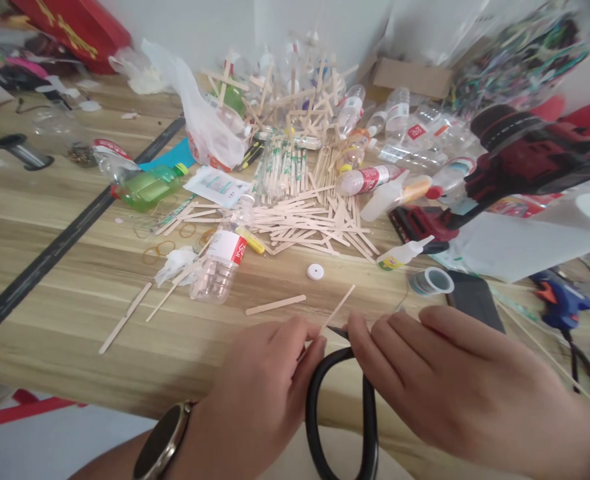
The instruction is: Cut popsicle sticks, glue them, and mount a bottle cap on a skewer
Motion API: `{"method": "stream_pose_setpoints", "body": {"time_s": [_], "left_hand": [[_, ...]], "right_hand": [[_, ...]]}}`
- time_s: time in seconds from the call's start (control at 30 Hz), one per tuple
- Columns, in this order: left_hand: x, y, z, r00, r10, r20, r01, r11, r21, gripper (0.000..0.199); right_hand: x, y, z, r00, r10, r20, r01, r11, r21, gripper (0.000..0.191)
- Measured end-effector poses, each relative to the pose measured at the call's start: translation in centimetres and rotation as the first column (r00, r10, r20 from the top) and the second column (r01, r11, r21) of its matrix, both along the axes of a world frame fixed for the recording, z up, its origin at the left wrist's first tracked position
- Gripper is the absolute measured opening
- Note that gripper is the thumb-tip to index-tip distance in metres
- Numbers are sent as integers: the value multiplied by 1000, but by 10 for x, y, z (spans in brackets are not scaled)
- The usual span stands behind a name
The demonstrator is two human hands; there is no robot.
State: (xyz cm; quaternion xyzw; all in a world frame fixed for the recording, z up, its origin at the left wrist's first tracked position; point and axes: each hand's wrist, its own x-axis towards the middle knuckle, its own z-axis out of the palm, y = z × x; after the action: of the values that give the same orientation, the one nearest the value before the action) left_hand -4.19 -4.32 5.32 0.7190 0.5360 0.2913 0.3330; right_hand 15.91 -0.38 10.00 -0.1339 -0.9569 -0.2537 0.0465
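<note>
Right, closest to us, the black-handled scissors [369, 407] hang loop-down from the right hand [445, 373], fingers wrapped round the blade end rather than through the handles, presumably for fine control of the dark tip poking out; how far the blades part, I can't tell. Just beside that tip, the left hand [275, 373] has thumb and forefinger pinched tight on a thin wooden stick [339, 307], down at its near end, probably for a firm hold, with the rest slanting free above the wooden table [275, 280]. Beyond sit a loose flat stick [275, 305] and a white disc [315, 271], handily within reach. Farther off sprawls the stick pile [305, 223], with clear bottles [409, 157] crowded behind, seemingly pushed back for working room.
</note>
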Motion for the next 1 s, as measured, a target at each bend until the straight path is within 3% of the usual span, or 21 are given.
{"method": "stream_pose_setpoints", "body": {"time_s": [0.17,0.23,0.27,0.3,0.37,0.43,0.47,0.5,0.53,0.57,0.63,0.67,0.7,0.73,0.77,0.8,0.83,0.9,0.93,0.97,1.0], "left_hand": [[4,-1,0,1000,7,-19,-6,998,59,23],[5,-2,-1,999,11,-30,-7,991,134,18],[5,-3,-2,999,24,-38,-17,982,186,16],[6,-4,-4,998,42,-44,-30,969,246,15],[7,-5,-6,996,66,-58,-42,937,347,15],[8,-6,-9,995,65,-76,-29,915,402,15],[8,-6,-9,995,60,-81,-22,912,409,16],[8,-6,-10,996,54,-78,-18,917,399,17],[8,-5,-10,997,47,-67,-19,930,368,17],[8,-5,-9,998,41,-49,-23,947,322,17],[8,-3,-7,999,32,12,-34,977,211,16],[9,-3,-6,999,31,40,-38,986,160,17],[9,-2,-6,998,32,57,-39,991,127,18],[9,-2,-6,998,35,58,-42,993,115,18],[9,-2,-6,998,38,46,-44,991,127,18],[9,-1,-7,999,39,22,-42,986,161,18],[9,-2,-9,999,42,-9,-39,976,213,18],[8,-2,-13,998,38,-60,-16,945,328,19],[8,-2,-15,997,31,-76,-1,929,369,20],[7,-2,-16,996,22,-85,13,921,389,20],[7,-1,-17,996,13,-86,20,925,379,20]], "right_hand": [[-1,6,-3,997,-15,-73,9,997,-71,40],[-2,7,-10,976,-96,-195,51,973,-226,44],[-3,7,-15,951,-166,-261,67,934,-350,45],[-5,5,-19,912,-266,-311,80,862,-501,45],[-9,1,-26,816,-489,-307,64,605,-794,44],[-12,-3,-29,751,-627,-206,15,327,-945,45],[-13,-5,-29,735,-655,-173,3,258,-966,46],[-13,-6,-29,736,-652,-183,3,274,-962,48],[-11,-6,-28,753,-618,-225,24,367,-930,48],[-9,-5,-27,786,-552,-279,61,518,-853,47],[-3,-3,-26,881,-327,-342,104,839,-534,43],[-1,-1,-27,922,-213,-323,92,932,-352,41],[1,0,-28,946,-136,-293,72,973,-220,41],[2,0,-29,952,-117,-282,69,982,-174,41],[1,1,-31,940,-143,-309,79,974,-212,42],[-1,0,-33,913,-220,-344,101,938,-331,42],[-3,0,-34,873,-327,-362,114,859,-500,44],[-9,-1,-35,805,-507,-307,72,598,-799,50],[-11,-1,-35,796,-545,-264,54,499,-865,53],[-12,-1,-35,801,-549,-239,52,462,-885,54],[-12,-1,-35,808,-538,-242,58,480,-876,53]]}}
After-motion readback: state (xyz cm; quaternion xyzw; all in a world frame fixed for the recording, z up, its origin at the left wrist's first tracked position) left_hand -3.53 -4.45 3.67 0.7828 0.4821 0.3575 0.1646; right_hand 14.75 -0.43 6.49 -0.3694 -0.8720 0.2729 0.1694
